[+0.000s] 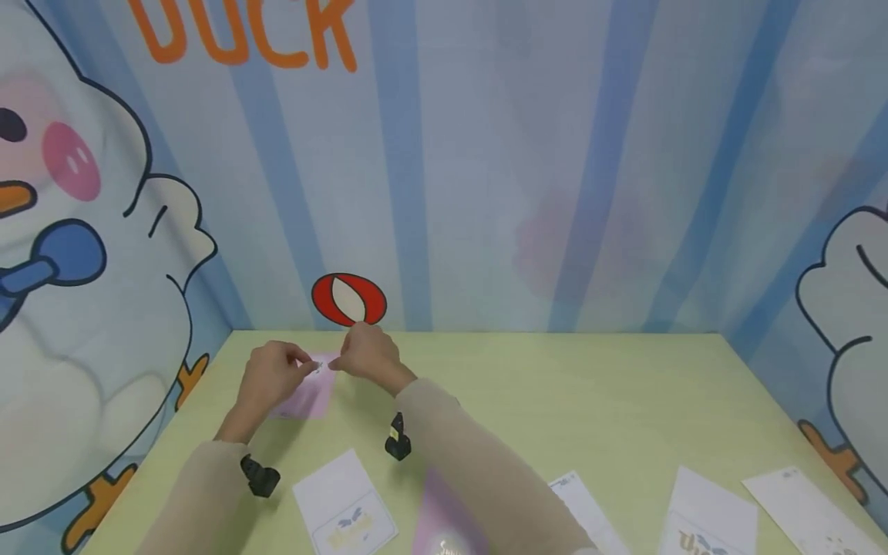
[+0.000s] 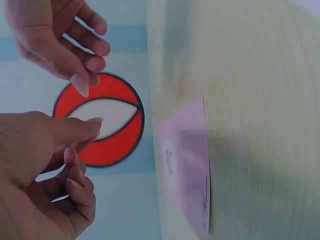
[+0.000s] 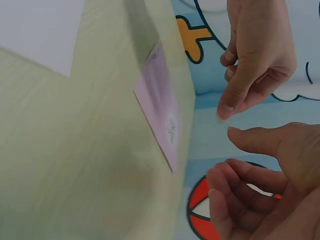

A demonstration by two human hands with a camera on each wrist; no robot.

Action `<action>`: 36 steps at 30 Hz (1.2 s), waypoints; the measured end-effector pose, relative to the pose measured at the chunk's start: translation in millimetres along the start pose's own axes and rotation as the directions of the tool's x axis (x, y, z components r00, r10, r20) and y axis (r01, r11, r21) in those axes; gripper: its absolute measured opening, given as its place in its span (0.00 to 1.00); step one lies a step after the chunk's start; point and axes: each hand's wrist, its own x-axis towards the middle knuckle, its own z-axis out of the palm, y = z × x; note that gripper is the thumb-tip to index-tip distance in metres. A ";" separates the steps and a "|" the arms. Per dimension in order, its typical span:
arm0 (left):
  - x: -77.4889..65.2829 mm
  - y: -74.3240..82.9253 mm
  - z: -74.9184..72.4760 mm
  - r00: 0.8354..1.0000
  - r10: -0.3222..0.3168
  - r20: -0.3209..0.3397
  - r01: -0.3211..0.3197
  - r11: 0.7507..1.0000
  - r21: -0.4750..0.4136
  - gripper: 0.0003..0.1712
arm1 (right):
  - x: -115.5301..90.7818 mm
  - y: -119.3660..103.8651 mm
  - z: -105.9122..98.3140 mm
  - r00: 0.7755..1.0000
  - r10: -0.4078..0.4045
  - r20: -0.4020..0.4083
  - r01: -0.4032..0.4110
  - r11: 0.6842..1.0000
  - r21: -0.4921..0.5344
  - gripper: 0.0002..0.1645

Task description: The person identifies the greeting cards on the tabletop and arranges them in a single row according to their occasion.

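Both hands are raised over a pink card [image 1: 305, 401] at the table's far left. In the left wrist view, dark handwriting-like print shows on the card [image 2: 187, 185]. My left hand [image 1: 267, 376] has its thumb and forefinger tips together, other fingers curled; whether something thin or clear is between them cannot be made out. Facing it, my right hand [image 1: 369, 354] has its fingers loosely bent. The right wrist view shows the right thumb [image 3: 257, 140] apart from its fingers, with nothing visible between. A small gap separates the two hands' fingertips.
Along the near edge lie a white card [image 1: 340, 482] with a printed design, another pink card [image 1: 444, 512] partly under the right sleeve, and several more white cards [image 1: 718, 501] to the right. A striped backdrop [image 1: 472, 193] with cartoon ducks rises behind the pale table [image 1: 555, 401].
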 end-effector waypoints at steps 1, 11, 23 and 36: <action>-2.1 4.2 1.3 1.000 0.021 0.008 -0.021 1.000 -0.005 0.11 | -3.8 1.5 -5.9 1.000 -0.019 0.022 0.019 1.000 -0.014 0.38; -30.2 51.5 13.5 0.968 0.225 0.111 -0.223 0.974 -0.031 0.15 | -52.0 36.3 -55.0 0.982 -0.171 0.077 0.176 0.983 -0.052 0.20; -82.0 93.6 41.2 0.875 0.353 0.332 -0.345 0.935 -0.086 0.33 | -127.3 91.6 -60.2 0.963 -0.217 0.162 0.226 0.974 -0.035 0.22; -110.6 108.6 62.3 0.793 0.444 0.418 -0.489 0.873 0.000 0.49 | -187.7 133.4 -54.9 0.959 -0.162 0.231 0.178 0.983 -0.050 0.36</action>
